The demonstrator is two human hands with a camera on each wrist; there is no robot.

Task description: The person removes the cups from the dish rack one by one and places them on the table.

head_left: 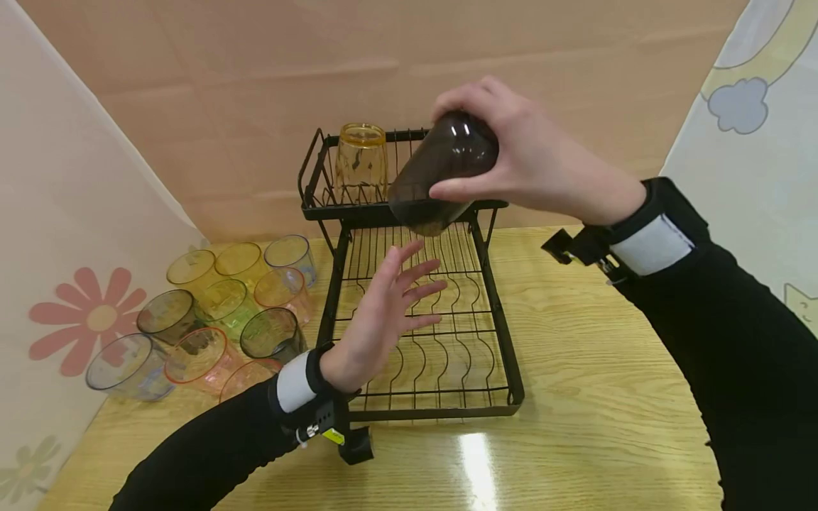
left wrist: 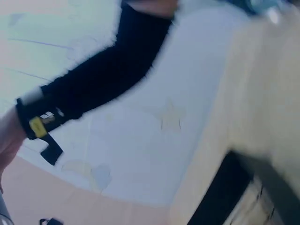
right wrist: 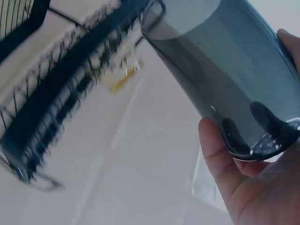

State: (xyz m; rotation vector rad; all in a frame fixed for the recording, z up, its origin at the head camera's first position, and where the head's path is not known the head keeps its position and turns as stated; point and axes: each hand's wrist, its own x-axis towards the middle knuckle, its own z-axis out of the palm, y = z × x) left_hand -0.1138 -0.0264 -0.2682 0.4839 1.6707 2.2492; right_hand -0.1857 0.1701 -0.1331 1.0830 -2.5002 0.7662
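My right hand [head_left: 505, 149] grips a dark smoky drinking glass [head_left: 447, 152] near its base, thumb along the near side. The glass is tilted, its mouth pointing down and left, in front of the rack's upper tier. In the right wrist view, the grey see-through wall of the glass [right wrist: 220, 70] fills the upper right, with fingers [right wrist: 218, 154] wrapped about its base end. My left hand [head_left: 383, 312] hangs over the lower tier of the black wire dish rack [head_left: 517, 397], fingers spread, holding nothing. An amber glass [head_left: 361, 167] stands upside down on the upper tier's left side.
Left of the rack, several coloured glasses stand mouth up on the wooden table [head_left: 594, 355], among them a yellow glass [head_left: 238, 262], a green glass [head_left: 225, 305] and a smoky glass [head_left: 275, 337]. A peach backdrop [head_left: 255, 85] hangs behind the rack.
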